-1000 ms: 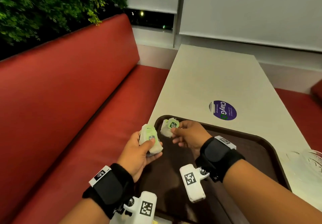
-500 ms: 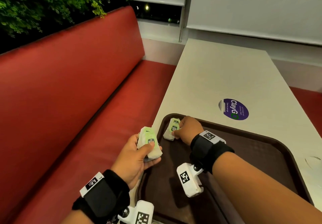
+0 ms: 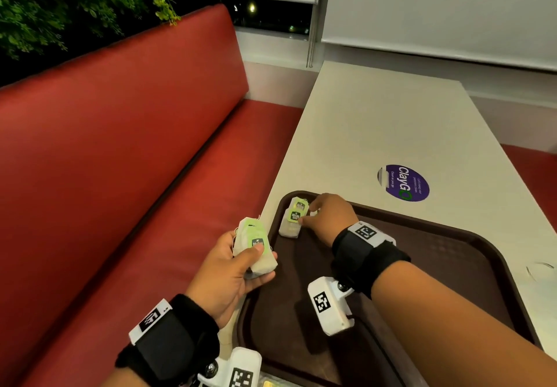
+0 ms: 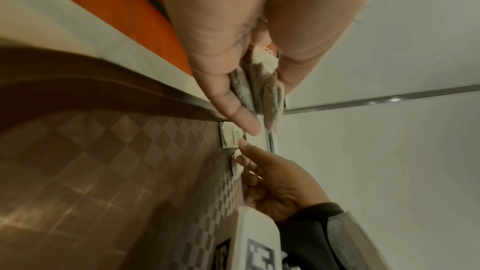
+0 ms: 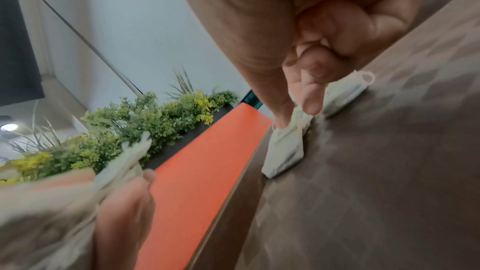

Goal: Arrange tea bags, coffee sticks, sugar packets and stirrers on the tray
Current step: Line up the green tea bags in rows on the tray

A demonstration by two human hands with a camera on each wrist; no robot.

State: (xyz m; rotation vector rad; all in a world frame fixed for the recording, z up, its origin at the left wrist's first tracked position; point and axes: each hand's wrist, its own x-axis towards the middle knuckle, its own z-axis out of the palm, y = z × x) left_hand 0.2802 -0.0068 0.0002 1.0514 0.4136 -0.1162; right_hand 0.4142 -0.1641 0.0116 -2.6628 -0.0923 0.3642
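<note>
A brown tray (image 3: 437,281) lies on the cream table. Two tea bags with green tags (image 3: 291,227) lie in its far left corner, one close behind the other. My right hand (image 3: 304,216) reaches over the tray, and its thumb and forefinger pinch the top of the nearer tea bag (image 5: 285,151), which rests on the tray floor. The other tea bag (image 5: 345,91) lies just beyond it. My left hand (image 3: 259,266) hovers at the tray's left edge and holds a stack of tea bags (image 3: 256,245), with the thumb on top. That stack (image 4: 259,89) sits between thumb and fingers.
The table (image 3: 376,121) stretches away with a purple round sticker (image 3: 403,183) beyond the tray. A red bench (image 3: 120,160) runs along the left, with green plants (image 3: 75,0) above it. White window blinds hang behind the table.
My right hand has brought its tea bag down from mid-air into the tray's far left corner. The left hand still holds its stack in about the same place.
</note>
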